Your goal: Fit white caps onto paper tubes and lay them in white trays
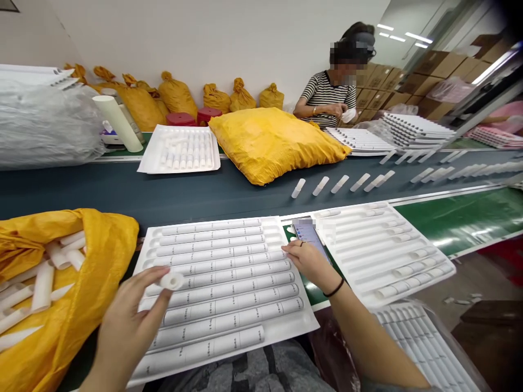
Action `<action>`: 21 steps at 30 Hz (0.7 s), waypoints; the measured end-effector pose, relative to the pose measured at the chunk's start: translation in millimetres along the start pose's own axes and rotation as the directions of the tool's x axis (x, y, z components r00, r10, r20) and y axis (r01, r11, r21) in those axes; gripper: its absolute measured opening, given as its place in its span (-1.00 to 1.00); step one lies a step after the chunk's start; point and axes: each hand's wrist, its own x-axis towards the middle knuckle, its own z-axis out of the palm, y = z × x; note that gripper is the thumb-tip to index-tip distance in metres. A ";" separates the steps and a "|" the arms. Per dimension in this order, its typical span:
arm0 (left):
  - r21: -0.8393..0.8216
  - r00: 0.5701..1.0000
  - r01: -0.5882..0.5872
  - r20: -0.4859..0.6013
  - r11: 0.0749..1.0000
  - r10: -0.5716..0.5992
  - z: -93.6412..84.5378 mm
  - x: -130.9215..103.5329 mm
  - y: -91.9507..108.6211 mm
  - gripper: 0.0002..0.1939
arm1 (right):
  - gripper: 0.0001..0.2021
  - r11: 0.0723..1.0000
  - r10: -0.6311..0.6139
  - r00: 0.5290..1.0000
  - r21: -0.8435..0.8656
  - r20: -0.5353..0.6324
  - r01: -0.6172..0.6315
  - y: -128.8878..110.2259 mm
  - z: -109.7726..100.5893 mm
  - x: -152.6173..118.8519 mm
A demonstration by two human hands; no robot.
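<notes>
My left hand pinches a short white plastic tube between thumb and fingers, its hollow end turned toward me. Below it lies a white tray with several rows of white tubes bearing small dark print. Some slots along the tray's upper right end hold no tube. My right hand reaches to the tray's right edge, fingertips drawn together; whatever is between them is hidden. Just behind that hand a phone with its screen lit lies between this tray and a second, partly filled white tray.
An open yellow sack of loose white tubes stands at left. Across the dark conveyor belt lie a full yellow sack and a small tray. Several tubes rest on the belt. A co-worker sits opposite, beside stacked trays.
</notes>
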 end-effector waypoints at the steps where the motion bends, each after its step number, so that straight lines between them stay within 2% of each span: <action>1: -0.047 0.999 -0.022 0.025 0.999 0.024 5.5 0.9 7.7 -0.69 | -0.77 0.999 -0.031 0.999 0.005 0.038 0.031 -4.4 0.0 2.7; 4: -0.147 0.991 -0.110 0.063 0.983 0.120 19.1 3.8 26.3 -0.71 | -0.84 1.000 -0.002 0.997 -0.014 0.077 0.003 -7.4 -1.5 9.9; 7: -0.173 0.990 -0.101 0.082 0.980 0.116 22.9 4.1 34.5 -0.73 | -0.78 0.971 0.225 0.974 -0.077 -0.022 -0.226 7.4 -8.1 10.7; 10: -0.157 0.996 -0.029 0.079 0.987 0.042 19.8 1.5 32.9 -0.70 | -0.66 0.860 0.489 0.862 -0.095 -0.131 -0.502 28.0 -12.9 6.7; 12: -0.131 0.996 0.028 0.091 0.991 -0.016 17.4 -0.1 27.2 -0.68 | -0.50 0.797 0.584 0.796 -0.076 -0.158 -0.600 36.3 -11.1 4.6; 14: -0.107 0.993 0.053 0.111 0.993 -0.041 15.9 -0.6 18.6 -0.64 | -0.33 0.757 0.634 0.751 -0.053 -0.181 -0.652 39.0 -6.0 4.5; 17: -0.088 0.990 0.025 0.139 0.996 -0.013 16.3 0.5 3.0 -0.60 | -0.16 0.714 0.682 0.702 -0.018 -0.203 -0.699 38.8 2.3 7.3; 21: -0.078 0.993 0.021 0.116 0.997 -0.012 23.8 1.7 -10.7 -0.60 | -0.04 0.710 0.694 0.691 0.029 -0.205 -0.704 40.0 8.5 10.9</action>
